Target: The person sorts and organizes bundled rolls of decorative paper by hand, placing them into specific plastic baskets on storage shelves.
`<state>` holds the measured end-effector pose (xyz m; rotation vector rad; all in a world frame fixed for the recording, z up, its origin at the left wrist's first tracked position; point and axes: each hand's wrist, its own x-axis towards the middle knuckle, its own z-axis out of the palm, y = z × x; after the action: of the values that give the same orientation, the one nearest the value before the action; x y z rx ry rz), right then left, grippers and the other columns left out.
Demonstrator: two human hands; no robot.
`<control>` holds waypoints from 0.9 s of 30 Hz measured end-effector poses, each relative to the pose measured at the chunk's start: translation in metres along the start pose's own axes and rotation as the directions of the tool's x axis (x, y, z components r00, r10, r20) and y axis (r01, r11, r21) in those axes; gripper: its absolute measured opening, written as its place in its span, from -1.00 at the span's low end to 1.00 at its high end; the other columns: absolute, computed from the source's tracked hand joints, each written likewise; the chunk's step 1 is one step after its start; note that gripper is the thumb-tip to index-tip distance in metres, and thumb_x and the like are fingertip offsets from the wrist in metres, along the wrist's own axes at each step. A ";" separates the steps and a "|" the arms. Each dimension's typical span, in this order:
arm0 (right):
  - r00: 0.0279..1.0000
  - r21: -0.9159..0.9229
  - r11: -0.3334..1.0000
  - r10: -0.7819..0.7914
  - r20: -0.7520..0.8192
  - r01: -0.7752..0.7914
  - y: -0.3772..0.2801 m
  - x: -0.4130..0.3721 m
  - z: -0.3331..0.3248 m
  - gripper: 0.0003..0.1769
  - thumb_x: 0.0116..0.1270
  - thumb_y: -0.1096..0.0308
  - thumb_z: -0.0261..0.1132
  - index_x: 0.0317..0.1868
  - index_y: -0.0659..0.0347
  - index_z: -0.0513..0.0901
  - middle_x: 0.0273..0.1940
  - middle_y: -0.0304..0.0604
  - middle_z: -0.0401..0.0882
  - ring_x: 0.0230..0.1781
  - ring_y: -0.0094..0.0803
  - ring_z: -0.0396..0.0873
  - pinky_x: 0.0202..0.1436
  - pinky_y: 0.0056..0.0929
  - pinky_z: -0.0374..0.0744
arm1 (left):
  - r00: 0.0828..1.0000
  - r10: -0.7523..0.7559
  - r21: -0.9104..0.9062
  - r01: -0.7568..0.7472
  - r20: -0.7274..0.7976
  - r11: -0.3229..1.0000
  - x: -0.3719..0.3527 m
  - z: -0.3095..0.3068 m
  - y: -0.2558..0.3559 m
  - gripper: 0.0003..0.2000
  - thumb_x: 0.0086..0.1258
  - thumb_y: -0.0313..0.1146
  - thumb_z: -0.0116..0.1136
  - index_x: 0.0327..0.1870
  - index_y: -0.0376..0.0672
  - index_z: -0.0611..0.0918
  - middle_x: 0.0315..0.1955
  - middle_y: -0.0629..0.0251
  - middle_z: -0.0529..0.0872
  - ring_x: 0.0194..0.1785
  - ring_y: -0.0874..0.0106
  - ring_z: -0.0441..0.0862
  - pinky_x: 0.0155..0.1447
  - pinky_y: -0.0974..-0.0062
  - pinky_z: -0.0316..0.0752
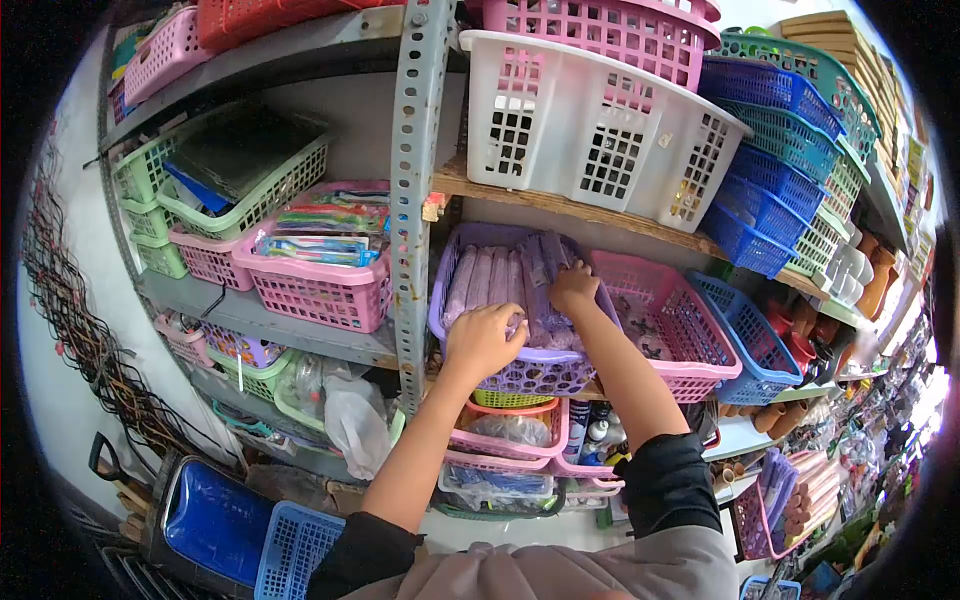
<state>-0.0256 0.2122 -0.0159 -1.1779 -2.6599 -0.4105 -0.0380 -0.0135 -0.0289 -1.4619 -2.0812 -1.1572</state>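
A purple plastic basket (560, 372) stands on the shelf in front of me. Long, slim packets in purplish wrapping (490, 275) lie side by side in it; what they contain I cannot make out. My left hand (485, 340) lies over the near ends of the packets on the left side, fingers stretched forward and thumb apart. At the right inner side of the basket, my right hand (573, 288) has its fingers bent round a purple packet (537, 270). Its fingertips are partly hidden.
A pink basket (690, 368) with small items adjoins on the right, then a blue basket (750, 345). Left of the perforated metal post (408, 200) sits a pink basket of toothbrush packs (320, 300). A white crate (560, 130) stands on the shelf above.
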 end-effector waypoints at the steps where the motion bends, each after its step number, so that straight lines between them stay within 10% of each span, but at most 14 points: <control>1: 1.000 0.002 1.000 0.002 0.004 -0.002 0.001 0.006 0.006 -0.49 0.32 0.05 0.11 0.17 0.15 0.52 0.27 0.00 0.36 0.22 -0.07 0.43 0.07 -0.18 0.56 | 1.000 0.013 0.008 -0.013 -0.012 1.000 0.000 0.000 -0.001 -0.80 0.27 -0.21 0.09 -0.19 -0.06 0.64 -0.35 0.23 0.72 -0.26 0.18 0.66 -0.19 0.25 0.52; 9: 0.996 0.387 0.920 -0.039 -0.081 0.067 0.016 0.000 0.000 -0.56 0.15 0.07 0.27 -0.14 0.28 0.68 0.01 0.17 0.58 0.01 0.07 0.57 0.05 -0.14 0.59 | 1.000 0.012 0.017 -0.012 0.022 1.000 0.000 0.000 -0.001 -0.78 0.25 -0.23 0.10 -0.17 -0.07 0.64 -0.33 0.24 0.72 -0.24 0.22 0.67 -0.14 0.31 0.52; 27: 0.997 0.154 0.988 -0.042 0.064 0.032 0.004 0.000 -0.001 -0.46 0.18 -0.04 0.26 0.02 0.20 0.64 0.12 0.07 0.55 0.21 -0.07 0.46 0.12 -0.18 0.56 | 1.000 0.006 0.019 -0.007 0.022 1.000 0.000 -0.001 0.000 -0.80 0.23 -0.25 0.10 -0.19 -0.05 0.64 -0.34 0.22 0.72 -0.25 0.16 0.67 -0.19 0.26 0.53</control>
<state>-0.0228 0.2148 -0.0145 -1.1167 -2.7171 -0.1718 -0.0379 -0.0141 -0.0277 -1.4781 -2.0951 -1.1208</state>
